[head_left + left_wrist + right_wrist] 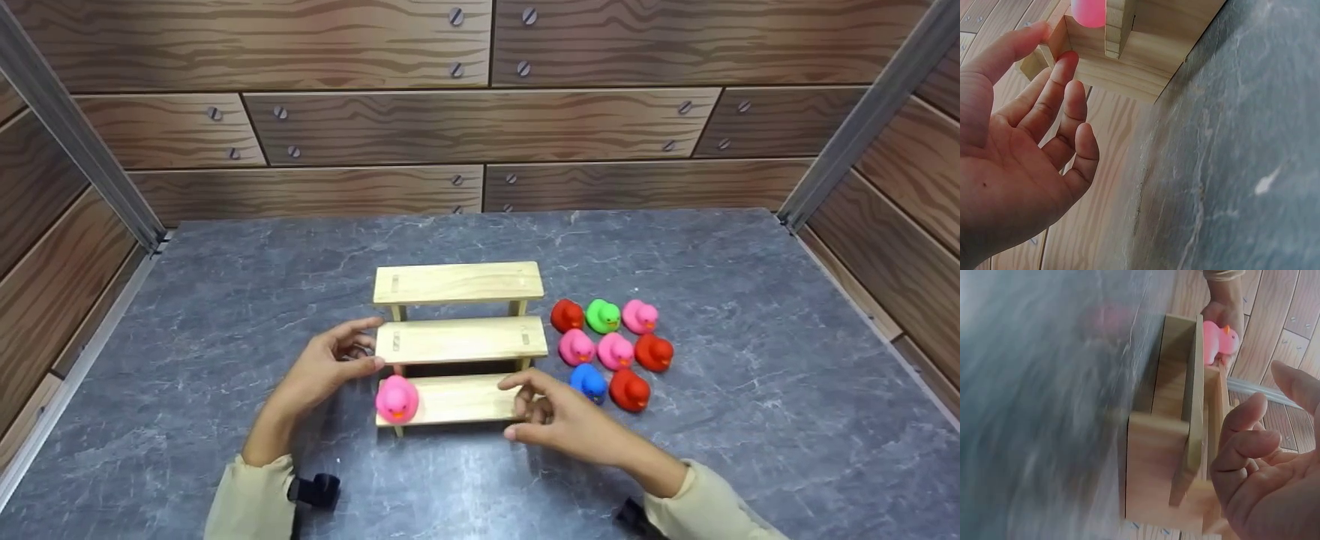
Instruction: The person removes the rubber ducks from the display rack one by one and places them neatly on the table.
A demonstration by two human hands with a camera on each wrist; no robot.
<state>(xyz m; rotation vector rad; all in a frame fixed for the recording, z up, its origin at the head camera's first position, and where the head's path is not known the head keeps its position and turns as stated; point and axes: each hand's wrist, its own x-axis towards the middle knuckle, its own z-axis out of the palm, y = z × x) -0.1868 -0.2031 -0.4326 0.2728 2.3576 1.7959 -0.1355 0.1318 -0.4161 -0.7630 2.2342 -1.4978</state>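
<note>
A three-step wooden stand stands on the grey marbled table. At the left end of its lowest step sits a pink rubber duck, facing forward. My left hand is at the left end of the middle step, thumb and fingertips right at its corners, fingers loosely bent; the left wrist view shows the palm bare. Over the right end of the lowest step hovers my right hand, its relaxed fingers apart from the thumb, holding nothing. In the right wrist view, the pink duck appears beyond the right fingers.
Right of the stand, several rubber ducks stand in loose rows, among them a green duck, a blue duck and a red duck. Wood-patterned panels wall the table at the back and sides.
</note>
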